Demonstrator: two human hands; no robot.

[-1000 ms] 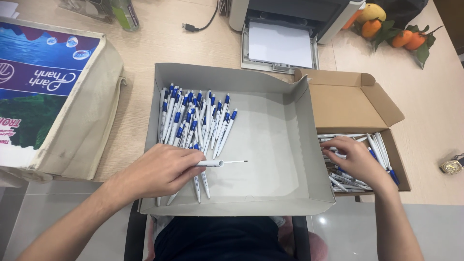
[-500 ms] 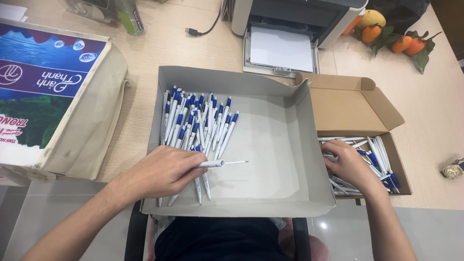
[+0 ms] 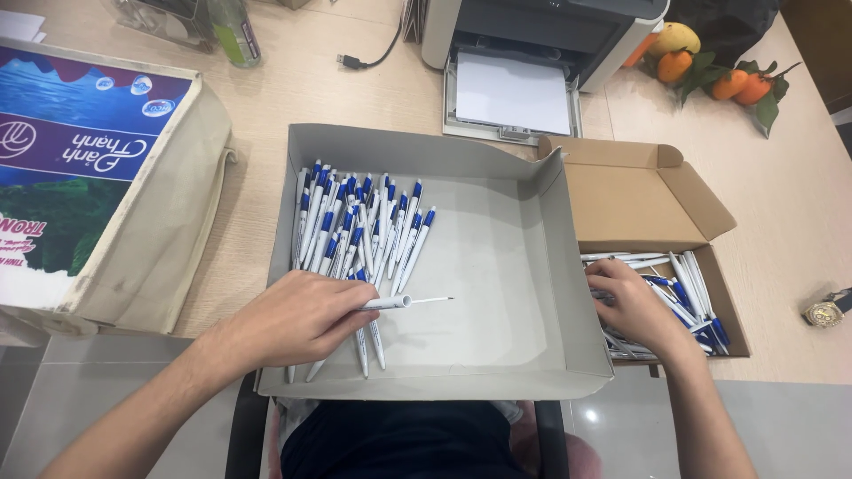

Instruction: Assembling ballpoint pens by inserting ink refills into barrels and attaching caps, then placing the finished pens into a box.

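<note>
Gripping pen barrel (image 3: 383,303) left; tray (image 3: 568,266) right half open.

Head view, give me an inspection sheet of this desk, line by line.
Surface: light wooden desk, its near edge meeting grey floor.
Job's things: grey tray with white and blue pens laid at its left; brown cardboard box, flaps open, with more pens.
Clutter: printer with white paper, fruit, wristwatch, printed cloth bag.
Hands: left hand holds a white pen part with a thin refill over the tray; right hand reaches into the box's pens.
Cables: one black cable beside the printer.
Surroundings: nothing seen.
</note>
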